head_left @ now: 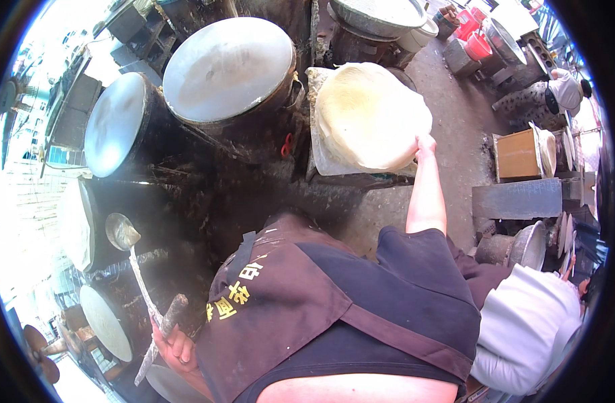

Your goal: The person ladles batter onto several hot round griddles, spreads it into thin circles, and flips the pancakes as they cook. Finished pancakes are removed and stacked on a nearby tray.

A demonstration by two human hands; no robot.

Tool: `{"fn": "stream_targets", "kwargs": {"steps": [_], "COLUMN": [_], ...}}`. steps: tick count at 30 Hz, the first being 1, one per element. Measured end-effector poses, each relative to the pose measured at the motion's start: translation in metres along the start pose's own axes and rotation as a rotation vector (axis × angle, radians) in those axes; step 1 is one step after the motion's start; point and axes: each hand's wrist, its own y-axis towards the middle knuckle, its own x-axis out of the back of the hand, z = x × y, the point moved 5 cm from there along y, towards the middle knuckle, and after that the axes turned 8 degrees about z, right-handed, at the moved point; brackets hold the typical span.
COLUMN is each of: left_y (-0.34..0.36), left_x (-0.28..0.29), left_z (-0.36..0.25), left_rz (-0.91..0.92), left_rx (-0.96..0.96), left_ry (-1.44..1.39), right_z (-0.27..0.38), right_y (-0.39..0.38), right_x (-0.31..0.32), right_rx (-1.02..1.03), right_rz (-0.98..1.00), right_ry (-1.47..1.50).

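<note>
A: Nearest first, what containers are there?

B: The ladle (121,232), its bowl raised at the left with a pale dab on its lip. Beyond it, dark drums (260,131) carry round griddles (230,70), and far off stand a wide basin (381,12) with a pale surface and some red buckets (477,47).

A: What can't you make out?

B: The ladle's inside is unclear, the lowest of the griddles is cut off by the bottom edge, and the buckets' contents are too small to tell.

A: And the hands?

B: The left hand (178,349) is low at the left, fingers curled round the ladle's handle and a wooden stick (175,312). The right arm (427,198) stretches forward, and the right hand (425,144) touches the right edge of a pale round stack (371,117) lying on a covered desk (324,161). Whether those fingers pinch or just press, I cannot tell.
</note>
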Motion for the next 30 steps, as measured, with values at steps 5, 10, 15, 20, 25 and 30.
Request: {"fn": "stream_targets", "kwargs": {"steps": [5, 10, 15, 20, 25, 30], "left_y": [-0.002, -0.022, -0.022, -0.052, -0.086, -0.104], "left_x": [0.001, -0.001, -0.004, 0.048, 0.072, 0.086], "left_z": [0.001, 0.002, -0.005, -0.001, -0.012, -0.022], "left_rz": [0.049, 0.169, 0.032, 0.003, -0.086, -0.202], "left_rx": [0.087, -0.035, -0.149, -0.121, -0.224, -0.345], "left_ry": [-0.106, -0.207, 0.055, -0.087, -0.147, -0.131], "right_z": [-0.010, 0.066, 0.117, 0.102, 0.074, 0.023], "right_y": [0.021, -0.036, -0.119, -0.339, -0.554, -0.685], "right_x": [0.009, -0.014, -0.173, -0.385, -0.455, -0.510], "right_rx": [0.047, 0.112, 0.791, 0.966, 1.316, 1.470], "right_rz": [-0.097, -0.176, 0.056, 0.922, 1.510, 1.848], "right_ry": [-0.809, -0.835, -1.186, -0.848, -0.732, -0.607]}}
